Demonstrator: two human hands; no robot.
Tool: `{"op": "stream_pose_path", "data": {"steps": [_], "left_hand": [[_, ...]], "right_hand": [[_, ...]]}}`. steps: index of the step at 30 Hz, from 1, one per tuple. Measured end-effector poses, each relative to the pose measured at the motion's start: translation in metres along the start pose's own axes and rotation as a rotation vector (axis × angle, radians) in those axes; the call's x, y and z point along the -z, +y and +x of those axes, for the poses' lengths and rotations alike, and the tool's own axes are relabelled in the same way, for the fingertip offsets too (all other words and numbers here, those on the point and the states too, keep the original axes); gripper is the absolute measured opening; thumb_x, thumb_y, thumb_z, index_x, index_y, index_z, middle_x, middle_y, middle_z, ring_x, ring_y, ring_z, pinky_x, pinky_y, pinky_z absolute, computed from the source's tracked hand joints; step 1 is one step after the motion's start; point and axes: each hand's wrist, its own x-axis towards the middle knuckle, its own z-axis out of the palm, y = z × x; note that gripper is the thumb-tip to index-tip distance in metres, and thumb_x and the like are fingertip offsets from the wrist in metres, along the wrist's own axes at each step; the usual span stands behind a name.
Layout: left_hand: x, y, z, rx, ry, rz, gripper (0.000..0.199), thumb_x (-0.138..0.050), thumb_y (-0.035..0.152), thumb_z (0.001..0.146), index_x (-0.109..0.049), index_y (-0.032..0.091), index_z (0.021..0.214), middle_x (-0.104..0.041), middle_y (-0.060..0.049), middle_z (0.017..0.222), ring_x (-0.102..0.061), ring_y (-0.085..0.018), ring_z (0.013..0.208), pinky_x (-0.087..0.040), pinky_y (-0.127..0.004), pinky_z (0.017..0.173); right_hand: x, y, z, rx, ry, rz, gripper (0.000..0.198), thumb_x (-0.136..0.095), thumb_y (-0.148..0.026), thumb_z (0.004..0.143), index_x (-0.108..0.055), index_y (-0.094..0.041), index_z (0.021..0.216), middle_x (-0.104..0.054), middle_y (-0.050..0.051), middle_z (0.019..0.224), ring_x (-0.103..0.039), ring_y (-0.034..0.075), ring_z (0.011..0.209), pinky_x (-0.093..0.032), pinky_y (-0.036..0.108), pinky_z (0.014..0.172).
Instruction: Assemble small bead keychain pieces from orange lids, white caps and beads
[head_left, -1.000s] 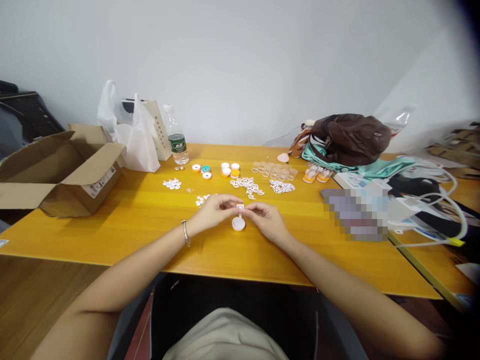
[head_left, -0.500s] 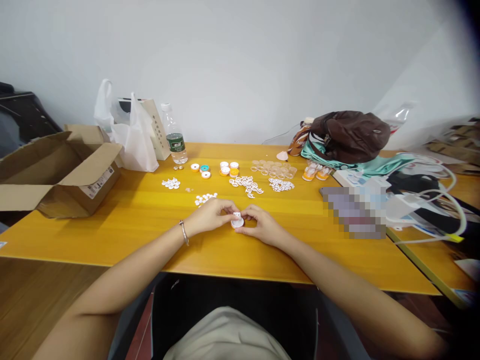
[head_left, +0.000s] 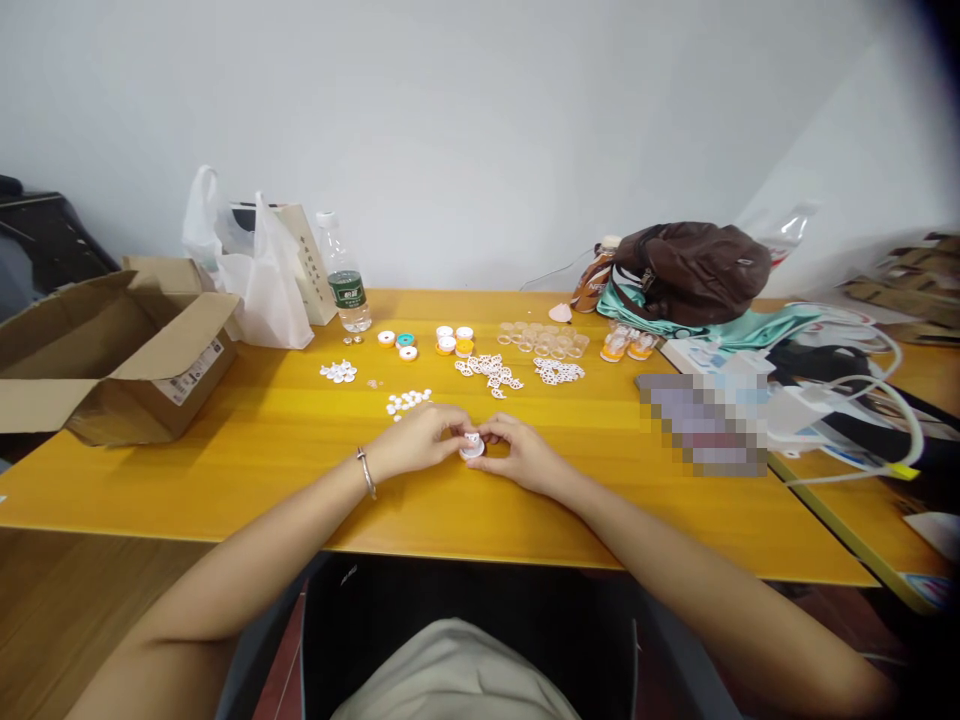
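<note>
A small round white plastic piece (head_left: 472, 450) with a raised part on top rests on the table close to its front edge. My left hand (head_left: 433, 437), a bracelet at its wrist, pinches it from the left. Across from it, my right hand (head_left: 519, 452) is closed on the right side of the same piece, thumb low and fingers curled over. Just beyond the hands lie small white caps (head_left: 409, 402) and white leaf-shaped openwork pieces (head_left: 491, 374). The fingertips partly hide the held piece.
Behind are white and orange round pieces (head_left: 445, 343), clear round covers (head_left: 544, 338) and a water bottle (head_left: 348, 285). An open cardboard box (head_left: 180, 385) stands at left. A brown bag (head_left: 690, 265) and white cables (head_left: 911, 420) are at right.
The view has shifted slightly. Both hands keep their hold on the white piece, and its raised part looks slightly lower between the fingers.
</note>
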Motion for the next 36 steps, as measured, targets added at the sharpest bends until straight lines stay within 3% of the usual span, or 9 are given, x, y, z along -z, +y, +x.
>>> {"op": "stream_pose_path", "data": {"steps": [10,14,16,19,22,25,28,32,36], "left_hand": [[-0.003,-0.002,-0.001,0.015,0.001,0.042,0.014,-0.053,0.026,0.079,-0.063,0.018,0.084,-0.066,-0.002,0.079,-0.058,-0.013,0.070,-0.041,-0.023,0.067],[0.005,-0.002,-0.002,-0.010,-0.042,-0.070,0.022,-0.055,0.032,0.077,-0.064,0.018,0.091,-0.067,-0.004,0.085,-0.059,-0.014,0.076,-0.043,-0.024,0.071],[0.013,-0.005,0.004,0.013,0.001,-0.137,0.029,-0.058,0.037,0.075,-0.063,0.018,0.096,-0.066,-0.005,0.089,-0.059,-0.015,0.081,-0.044,-0.024,0.072],[0.027,-0.019,0.031,0.079,0.147,-0.145,0.032,-0.052,0.041,0.078,-0.062,0.017,0.097,-0.066,-0.006,0.094,-0.059,-0.014,0.082,-0.045,-0.025,0.071],[0.033,-0.040,0.077,0.101,0.211,0.015,0.036,-0.049,0.039,0.080,-0.059,0.012,0.100,-0.064,-0.010,0.096,-0.059,-0.016,0.086,-0.045,-0.027,0.076],[0.026,-0.058,0.128,0.100,0.182,0.140,0.044,-0.053,0.029,0.077,-0.049,0.009,0.117,-0.060,-0.014,0.107,-0.057,-0.020,0.095,-0.043,-0.031,0.084],[0.011,-0.069,0.169,0.065,0.164,0.182,0.047,-0.056,0.023,0.075,-0.047,0.011,0.120,-0.051,-0.015,0.122,-0.049,-0.022,0.110,-0.034,-0.032,0.095],[-0.009,-0.080,0.201,0.103,0.198,0.216,0.042,-0.051,0.022,0.079,-0.048,0.008,0.118,-0.048,-0.018,0.124,-0.046,-0.024,0.113,-0.031,-0.033,0.098],[-0.020,-0.084,0.213,0.183,0.242,0.238,0.036,-0.051,0.023,0.078,-0.052,0.009,0.112,-0.055,-0.018,0.115,-0.049,-0.027,0.107,-0.032,-0.040,0.093]], "right_hand": [[-0.003,-0.002,-0.001,-0.013,0.014,-0.019,0.028,-0.065,-0.033,0.067,-0.063,-0.020,0.091,-0.055,0.002,0.075,-0.051,0.016,0.072,-0.042,0.028,0.068],[0.000,-0.002,-0.001,-0.010,-0.011,0.025,0.027,-0.065,-0.035,0.067,-0.064,-0.020,0.090,-0.057,0.003,0.080,-0.053,0.016,0.075,-0.042,0.029,0.070],[0.001,-0.002,-0.001,-0.018,0.007,0.081,0.028,-0.066,-0.035,0.065,-0.064,-0.019,0.089,-0.058,0.003,0.081,-0.054,0.016,0.075,-0.042,0.029,0.070],[0.004,-0.005,-0.001,-0.064,-0.015,0.222,0.031,-0.067,-0.033,0.064,-0.062,-0.018,0.090,-0.060,0.002,0.079,-0.054,0.014,0.071,-0.043,0.027,0.067],[0.008,-0.008,-0.001,-0.107,-0.122,0.350,0.030,-0.065,-0.034,0.066,-0.060,-0.017,0.090,-0.061,0.001,0.076,-0.053,0.012,0.067,-0.042,0.025,0.064],[0.011,-0.008,-0.001,-0.107,-0.167,0.380,0.029,-0.065,-0.033,0.065,-0.060,-0.017,0.089,-0.061,0.001,0.077,-0.052,0.011,0.066,-0.041,0.024,0.064],[0.013,-0.006,-0.001,-0.093,-0.187,0.378,0.030,-0.065,-0.033,0.065,-0.060,-0.017,0.090,-0.061,0.001,0.079,-0.052,0.011,0.068,-0.041,0.025,0.066],[0.013,-0.006,0.000,-0.090,-0.197,0.372,0.032,-0.066,-0.033,0.064,-0.060,-0.017,0.091,-0.061,0.001,0.079,-0.053,0.012,0.069,-0.042,0.025,0.067],[0.014,-0.007,0.001,-0.110,-0.203,0.370,0.035,-0.067,-0.034,0.062,-0.059,-0.016,0.091,-0.061,0.002,0.079,-0.053,0.012,0.070,-0.043,0.026,0.068]]}}
